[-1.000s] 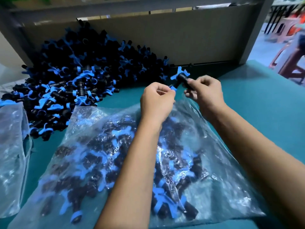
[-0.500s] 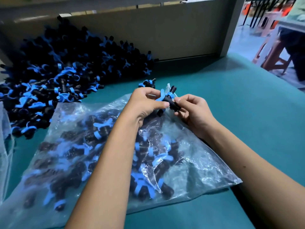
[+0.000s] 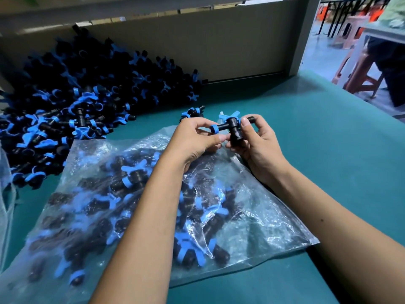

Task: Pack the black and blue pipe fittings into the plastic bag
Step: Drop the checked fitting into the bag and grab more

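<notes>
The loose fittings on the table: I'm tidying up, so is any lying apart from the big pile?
Yes. One stray fitting lies alone on the green table, between the pile and the bag, just beyond the left hand.

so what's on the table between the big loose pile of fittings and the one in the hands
In the head view, one stray fitting lies on the green table between the pile and the held fitting.

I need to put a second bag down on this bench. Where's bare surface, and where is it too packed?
Bare green table lies right of the hands, between the plastic bag and the bench's right edge, and back toward the grey panel. A smaller strip runs along the bag's near edge. The left is crowded: the fitting pile meets the bag.
</notes>
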A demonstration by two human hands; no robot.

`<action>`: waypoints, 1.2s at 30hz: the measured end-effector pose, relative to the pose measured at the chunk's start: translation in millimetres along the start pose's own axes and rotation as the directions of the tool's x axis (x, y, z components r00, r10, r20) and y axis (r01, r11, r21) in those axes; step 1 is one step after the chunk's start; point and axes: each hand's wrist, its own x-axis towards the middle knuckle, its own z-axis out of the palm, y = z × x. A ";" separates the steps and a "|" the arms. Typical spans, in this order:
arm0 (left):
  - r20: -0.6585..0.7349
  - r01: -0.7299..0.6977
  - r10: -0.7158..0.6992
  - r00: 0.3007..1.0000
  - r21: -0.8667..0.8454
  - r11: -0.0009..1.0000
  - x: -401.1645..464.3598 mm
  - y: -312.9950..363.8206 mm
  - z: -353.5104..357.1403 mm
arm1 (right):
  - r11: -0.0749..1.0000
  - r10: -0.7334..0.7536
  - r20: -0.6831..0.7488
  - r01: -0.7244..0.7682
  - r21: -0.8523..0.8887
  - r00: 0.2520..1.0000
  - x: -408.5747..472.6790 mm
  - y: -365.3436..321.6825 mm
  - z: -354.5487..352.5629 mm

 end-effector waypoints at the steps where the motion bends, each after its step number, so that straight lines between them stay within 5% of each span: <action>1: -0.006 0.007 -0.007 1.000 -0.039 0.999 -0.5 0.0 0.7 | 1.000 0.017 0.007 -0.017 0.002 1.000 0.0 0.0 -0.9; 14: -0.069 0.045 -0.048 0.996 -0.052 0.998 1.0 0.2 -0.2 | 0.994 0.038 0.006 -0.038 -0.101 0.999 3.2 4.1 -5.1; 21: -0.170 -0.001 -0.021 0.985 -0.125 0.992 2.9 -1.1 -3.3 | 0.983 0.116 -0.238 -0.077 0.164 0.964 7.6 -1.6 -9.4; 28: -0.100 -0.013 0.009 0.995 -0.046 0.999 -1.8 -1.8 2.2 | 0.994 0.013 -0.042 -0.018 -0.105 0.999 1.1 2.1 -2.8; 36: -0.168 -0.021 0.004 0.986 -0.096 0.995 -0.9 2.4 -3.2 | 0.992 0.076 -0.251 -0.047 0.121 0.965 7.8 -1.8 -10.3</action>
